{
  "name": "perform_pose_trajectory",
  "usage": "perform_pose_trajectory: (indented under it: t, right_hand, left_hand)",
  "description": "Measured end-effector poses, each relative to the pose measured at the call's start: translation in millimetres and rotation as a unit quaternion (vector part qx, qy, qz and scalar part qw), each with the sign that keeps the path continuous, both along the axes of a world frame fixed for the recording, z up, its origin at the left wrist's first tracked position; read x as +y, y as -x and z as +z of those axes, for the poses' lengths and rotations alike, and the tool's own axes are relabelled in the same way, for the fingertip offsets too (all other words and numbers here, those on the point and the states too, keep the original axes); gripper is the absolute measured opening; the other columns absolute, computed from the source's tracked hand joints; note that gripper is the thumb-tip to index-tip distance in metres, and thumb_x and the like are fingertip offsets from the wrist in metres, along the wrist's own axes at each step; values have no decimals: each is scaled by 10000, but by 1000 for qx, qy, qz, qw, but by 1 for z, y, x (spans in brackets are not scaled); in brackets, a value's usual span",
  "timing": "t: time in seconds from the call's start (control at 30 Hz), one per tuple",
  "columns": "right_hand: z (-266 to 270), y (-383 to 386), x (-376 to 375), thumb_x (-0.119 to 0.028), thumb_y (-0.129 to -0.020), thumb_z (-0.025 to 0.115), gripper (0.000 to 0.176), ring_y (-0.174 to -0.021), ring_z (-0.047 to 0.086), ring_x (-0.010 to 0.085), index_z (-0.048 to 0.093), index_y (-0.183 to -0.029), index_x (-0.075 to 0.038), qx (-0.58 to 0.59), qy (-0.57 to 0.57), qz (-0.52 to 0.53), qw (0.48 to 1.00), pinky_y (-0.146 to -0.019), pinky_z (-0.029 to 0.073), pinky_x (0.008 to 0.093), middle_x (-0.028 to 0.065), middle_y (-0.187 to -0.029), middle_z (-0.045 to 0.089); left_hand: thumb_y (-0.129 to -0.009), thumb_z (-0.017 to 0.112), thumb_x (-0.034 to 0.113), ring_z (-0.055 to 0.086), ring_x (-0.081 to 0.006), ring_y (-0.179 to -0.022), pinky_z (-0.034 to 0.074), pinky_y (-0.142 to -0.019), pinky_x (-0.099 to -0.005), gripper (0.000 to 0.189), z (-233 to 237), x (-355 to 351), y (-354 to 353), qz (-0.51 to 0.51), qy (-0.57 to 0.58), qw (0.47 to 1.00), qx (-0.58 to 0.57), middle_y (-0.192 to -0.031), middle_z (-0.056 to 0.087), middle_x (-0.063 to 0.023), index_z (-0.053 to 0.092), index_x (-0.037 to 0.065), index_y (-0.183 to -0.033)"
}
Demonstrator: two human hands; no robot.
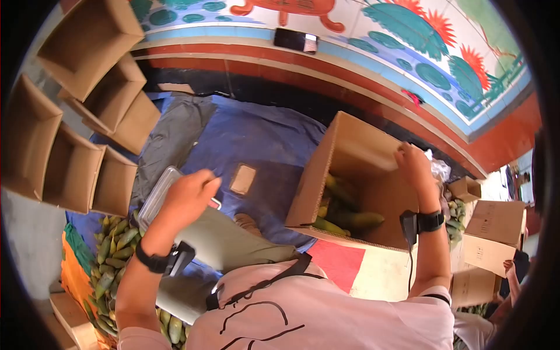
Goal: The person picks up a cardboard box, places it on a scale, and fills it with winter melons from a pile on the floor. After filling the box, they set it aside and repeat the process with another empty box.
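Head view: left hand (189, 197) palm-down, right hand (415, 166) beside carton (318, 175), grips loosely curled, hold unclear.

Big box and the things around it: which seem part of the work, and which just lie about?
Likely part of the work:
- big box
- produce inside
- produce pile
- open boxes

Probably lying about:
- phone-like slab
- small brown piece on blue sheet

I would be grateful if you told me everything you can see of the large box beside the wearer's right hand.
The large box looks like plain brown corrugated cardboard, with straight walls and an open mouth facing the camera. Several long green-to-yellow fruits or vegetables lie inside, leaving much of its space unfilled. It sits partly beside the blue sheet. The right hand is at its rim; whether it grips is unclear.
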State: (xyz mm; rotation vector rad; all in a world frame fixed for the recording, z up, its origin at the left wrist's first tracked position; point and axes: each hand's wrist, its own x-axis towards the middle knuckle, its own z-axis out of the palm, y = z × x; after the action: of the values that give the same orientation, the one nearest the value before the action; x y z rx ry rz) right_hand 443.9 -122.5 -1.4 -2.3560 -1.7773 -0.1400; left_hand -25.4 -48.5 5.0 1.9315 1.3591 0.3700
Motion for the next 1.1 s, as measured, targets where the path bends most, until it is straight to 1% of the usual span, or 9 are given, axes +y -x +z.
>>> perform_pose_trajectory:
  t: [0.17, 0.23, 0.47, 0.53, 0.57, 0.63, 0.77, 0.83, 1.1]
  right_hand:
    - [39, 118, 117, -231, -897, 540, 260, -677, 656, 267, 618, -928, 16, 276, -8, 247, 929, -616, 508, 372, 162, -752, 654]
    - [55, 173, 156, -266, -921, 537, 295, -695, 647, 182, 620, -971, 13, 412, 30, 191, 891, -614, 504, 309, 98, -790, 659]
    - [-42, 266, 302, -300, -925, 514, 285, -803, 651, 197, 570, -1062, -57, 608, 9, 67, 791, -660, 487, 331, 84, -961, 658]
    - [-125, 263, 335, -271, -861, 571, 182, -726, 658, 211, 615, -866, -95, 412, 33, 115, 904, -608, 494, 339, 73, -839, 672]
    - [-175, 258, 339, -257, -829, 599, 160, -687, 661, 218, 637, -768, -114, 54, 68, 189, 978, -583, 497, 343, 68, -779, 680]
    - [-240, 262, 289, -163, -774, 659, 101, -863, 696, 236, 732, -841, -145, -155, 77, 176, 969, -675, 540, 347, 95, -892, 714]
    - [-334, 238, 215, -96, -854, 554, 223, -921, 683, 259, 705, -1017, -104, -68, 311, 19, 948, -720, 538, 360, 111, -1045, 693]
    - [-444, 182, 189, -188, -829, 569, 226, -925, 652, 408, 692, -909, -16, 243, 12, -320, 916, -768, 530, 443, 238, -957, 677]
    - [-365, 202, 111, -128, -829, 513, 318, -1067, 559, 456, 579, -1078, 58, 239, 42, -296, 924, -911, 458, 470, 309, -1132, 578]
  left_hand:
    - [-960, 490, 241, 614, -152, -644, 482, -640, -282, 281, -17, -55, 129, 181, -19, 983, -1, -695, 626, -96, 588, -6, -870]
    - [-954, 491, 286, 597, -295, -643, 466, -620, -379, 330, -37, -84, 175, 247, -107, 962, 40, -688, 600, -144, 589, -18, -867]
    - [-954, 469, 316, 516, -410, -1015, 392, -889, -486, 366, -92, -169, 232, 307, -246, 893, 220, -1086, 567, -220, 550, -15, -1085]
    - [-948, 463, 379, 481, -398, -1119, 350, -976, -482, 441, -100, -177, 236, 335, -258, 878, 224, -1195, 544, -208, 536, -11, -1140]
    - [-948, 463, 379, 481, -398, -1119, 350, -976, -482, 441, -99, -180, 238, 336, -258, 877, 226, -1195, 544, -208, 536, -11, -1140]
    - [-951, 444, 405, 484, -380, -1120, 351, -973, -478, 460, -94, -184, 234, 319, -249, 875, 265, -1187, 549, -198, 541, -7, -1131]
    - [-962, 402, 436, 483, -383, -1107, 352, -965, -483, 488, -94, -186, 240, 327, -249, 879, 241, -1154, 552, -192, 542, -6, -1115]
    - [-972, 374, 446, 484, -392, -1098, 354, -957, -488, 503, -89, -184, 238, 330, -234, 884, 233, -1143, 553, -196, 539, -10, -1107]
    - [-979, 323, 495, 488, -375, -1105, 357, -940, -485, 557, -91, -171, 229, 310, -199, 887, 279, -1131, 564, -176, 533, -4, -1112]
